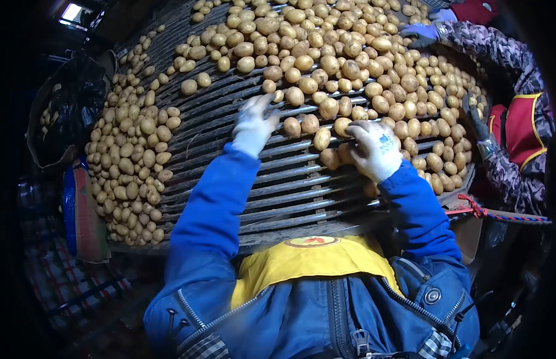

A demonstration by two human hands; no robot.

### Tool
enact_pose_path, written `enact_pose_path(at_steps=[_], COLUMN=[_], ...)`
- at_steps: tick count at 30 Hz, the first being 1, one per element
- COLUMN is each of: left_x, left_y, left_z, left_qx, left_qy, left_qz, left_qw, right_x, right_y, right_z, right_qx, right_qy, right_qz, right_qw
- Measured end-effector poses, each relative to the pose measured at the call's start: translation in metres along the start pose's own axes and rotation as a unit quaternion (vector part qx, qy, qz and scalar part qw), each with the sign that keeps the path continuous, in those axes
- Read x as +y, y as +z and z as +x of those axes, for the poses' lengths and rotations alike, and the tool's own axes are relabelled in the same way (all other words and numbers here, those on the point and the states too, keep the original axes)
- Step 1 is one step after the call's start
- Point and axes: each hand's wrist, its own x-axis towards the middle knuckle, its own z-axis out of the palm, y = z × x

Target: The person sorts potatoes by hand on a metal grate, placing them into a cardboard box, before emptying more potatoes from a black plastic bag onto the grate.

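My left hand [256,124], in a white glove, reaches over the slatted metal rack [278,173]. Its fingers are spread and slightly blurred, close to a small potato [278,96] at the edge of the pile. My right hand [376,146], also white-gloved, is curled over potatoes on the right part of the rack. One brown potato [345,154] sits between its thumb and fingers, and another potato [330,158] lies just left of that one. A yellow potato [342,126] is by the fingertips. Part of what lies under the right palm is hidden.
A big potato heap [409,84] covers the rack's far and right side; another heap [131,155] lines the left. A co-worker's gloved hands [419,35] are at the right. A black bag [75,113] stands left. A red-blue rope [499,216] runs at the right edge.
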Motion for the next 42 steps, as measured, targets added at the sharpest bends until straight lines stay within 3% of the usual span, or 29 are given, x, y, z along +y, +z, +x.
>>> enact_pose_path(at_steps=[2,4,12,14,15,16,18,20,21,22,23,25,27,29,31,32,34,36,37,38,39,42], left_x=[-0.001,-0.006,0.011,0.010,0.017,0.021,0.021,0.028,0.029,0.019,0.005,-0.023,-0.044,-0.091,-0.132,-0.169,-0.251,-0.282,-0.298,-0.345,-0.352,-0.357], left_y=[0.023,0.037,0.022,0.029,0.026,0.028,0.028,-0.001,-0.024,-0.039,-0.060,-0.113,-0.175,-0.223,-0.277,-0.297,-0.330,-0.345,-0.348,-0.361,-0.357,-0.349], left_z=[0.025,0.037,0.019,-0.003,-0.009,-0.019,-0.036,-0.053,-0.063,-0.078,-0.093,-0.131,-0.186,-0.256,-0.316,-0.348,-0.401,-0.396,-0.392,-0.408,-0.395,-0.387], left_qx=[-0.065,-0.070,-0.170,-0.148,-0.190,-0.152,-0.102,-0.068,-0.031,0.029,0.097,0.226,0.321,0.436,0.488,0.516,0.554,0.575,0.530,0.404,0.389,0.422], left_qy=[-0.009,0.006,-0.049,-0.001,-0.028,0.000,0.043,-0.022,-0.048,-0.074,-0.087,-0.093,-0.170,-0.343,-0.435,-0.426,-0.395,-0.408,-0.398,-0.503,-0.496,-0.504], left_qz=[0.122,0.213,0.120,0.097,0.038,0.018,-0.009,-0.097,-0.080,-0.071,-0.054,0.056,0.176,0.118,0.117,0.073,-0.062,-0.131,-0.119,0.031,0.063,-0.020], left_qw=[0.990,0.975,0.977,0.984,0.981,0.988,0.994,0.993,0.995,0.994,0.990,0.968,0.915,0.824,0.748,0.740,0.730,0.697,0.739,0.763,0.774,0.753], right_x=[-0.011,-0.016,0.014,0.017,0.022,0.027,0.026,0.021,0.022,0.030,0.026,0.034,0.044,0.046,0.044,0.047,0.043,0.034,0.030,0.025,0.026,0.019], right_y=[0.002,0.013,0.066,0.074,0.087,0.101,0.109,0.090,0.086,0.083,0.068,0.061,0.058,0.057,0.059,0.062,0.062,0.058,0.057,0.056,0.057,0.063], right_z=[0.013,0.018,0.111,0.145,0.160,0.167,0.157,0.141,0.129,0.112,0.106,0.084,0.067,0.055,0.051,0.049,0.047,0.043,0.039,0.036,0.034,0.026], right_qx=[-0.043,-0.046,0.037,-0.033,-0.075,-0.112,-0.099,-0.129,-0.163,-0.089,-0.087,-0.107,-0.108,-0.096,-0.096,-0.087,-0.096,-0.119,-0.132,-0.148,-0.159,-0.149], right_qy=[0.002,0.012,-0.051,-0.030,-0.036,-0.046,-0.090,-0.121,-0.043,-0.107,-0.140,-0.097,-0.076,-0.080,-0.060,-0.071,-0.076,-0.044,-0.024,-0.004,-0.001,0.033], right_qz=[0.013,0.044,-0.023,-0.094,-0.117,-0.131,-0.121,-0.135,-0.076,-0.108,-0.082,-0.090,-0.097,-0.116,-0.130,-0.132,-0.157,-0.150,-0.159,-0.168,-0.174,-0.135], right_qw=[0.999,0.998,0.998,0.995,0.990,0.984,0.984,0.975,0.983,0.984,0.983,0.985,0.986,0.985,0.985,0.985,0.980,0.980,0.978,0.975,0.972,0.979])
